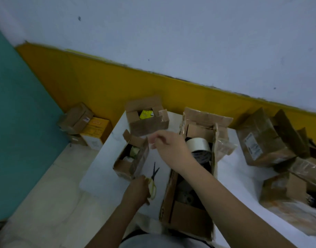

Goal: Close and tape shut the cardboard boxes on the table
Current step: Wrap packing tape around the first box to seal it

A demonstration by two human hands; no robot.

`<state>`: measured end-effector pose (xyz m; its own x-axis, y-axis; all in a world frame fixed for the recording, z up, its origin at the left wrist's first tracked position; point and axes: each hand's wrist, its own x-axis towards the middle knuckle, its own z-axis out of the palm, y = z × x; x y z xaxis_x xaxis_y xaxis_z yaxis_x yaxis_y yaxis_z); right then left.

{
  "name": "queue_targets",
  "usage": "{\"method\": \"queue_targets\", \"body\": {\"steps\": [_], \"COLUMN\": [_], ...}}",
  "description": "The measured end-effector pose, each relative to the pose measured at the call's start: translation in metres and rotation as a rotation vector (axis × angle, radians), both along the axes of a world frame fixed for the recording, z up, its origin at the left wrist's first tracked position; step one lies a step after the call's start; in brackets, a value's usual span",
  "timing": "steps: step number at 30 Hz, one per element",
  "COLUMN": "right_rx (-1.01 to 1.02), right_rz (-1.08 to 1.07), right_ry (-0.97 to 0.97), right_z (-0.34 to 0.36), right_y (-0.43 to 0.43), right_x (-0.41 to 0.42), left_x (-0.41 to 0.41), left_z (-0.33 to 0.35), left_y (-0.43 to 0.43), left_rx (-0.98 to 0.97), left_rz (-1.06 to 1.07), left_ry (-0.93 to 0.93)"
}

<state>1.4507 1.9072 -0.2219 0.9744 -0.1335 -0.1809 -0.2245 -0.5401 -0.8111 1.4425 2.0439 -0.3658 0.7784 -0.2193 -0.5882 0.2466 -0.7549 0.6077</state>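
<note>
- Nearest the camera, the long open box (187, 217) is being left unclosed on the table (103, 169), flaps up, with the tape roll (198, 146) seemingly resting in its far end.
- Toward the left, yellow-handled scissors (152, 187) are being gripped by the left hand (137, 191), fingers curled round the handles, blades parted.
- A pale tape end (151, 144) is being pinched between thumb and fingers of the right hand (169, 149), above the small open box (130, 158).
- Risks being judged:
  - The loose strip could be folded onto itself or the fingers.
  - The blades are being pointed toward the right hand, so a nick is possible.
  - The small open box, near the table edge, could be nudged off.
- Being counted: three open boxes, including the rear open box (146, 119); at least three taped boxes (260, 142) at right; one roll; one pair of scissors.
</note>
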Motion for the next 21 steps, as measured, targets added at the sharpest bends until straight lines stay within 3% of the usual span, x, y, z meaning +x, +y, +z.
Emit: {"method": "queue_targets", "body": {"steps": [3,5,7,11,15,21], "right_rx": [0.072,0.101,0.122,0.117,0.148,0.147], "right_rz": [-0.159,-0.187,-0.153,-0.174,-0.313,-0.444], "right_ry": [-0.136,-0.16,-0.157,-0.181,-0.294,-0.423], "right_z": [0.01,0.014,0.015,0.017,0.021,0.028], "right_y": [-0.009,-0.009,-0.006,0.0,-0.007,-0.023], "right_x": [-0.021,-0.032,-0.036,-0.037,-0.044,-0.053], "left_x": [-0.003,-0.002,-0.006,-0.015,-0.017,-0.02], "left_z": [0.057,0.089,0.121,0.169,0.187,0.19], "left_y": [0.012,0.015,0.008,-0.025,-0.047,-0.074], "left_rx": [-0.005,-0.144,-0.316,-0.585,-0.599,-0.69], "left_rz": [0.008,0.142,0.278,0.351,0.324,0.26], "left_ry": [-0.247,-0.47,-0.57,-0.588,-0.659,-0.513]}}
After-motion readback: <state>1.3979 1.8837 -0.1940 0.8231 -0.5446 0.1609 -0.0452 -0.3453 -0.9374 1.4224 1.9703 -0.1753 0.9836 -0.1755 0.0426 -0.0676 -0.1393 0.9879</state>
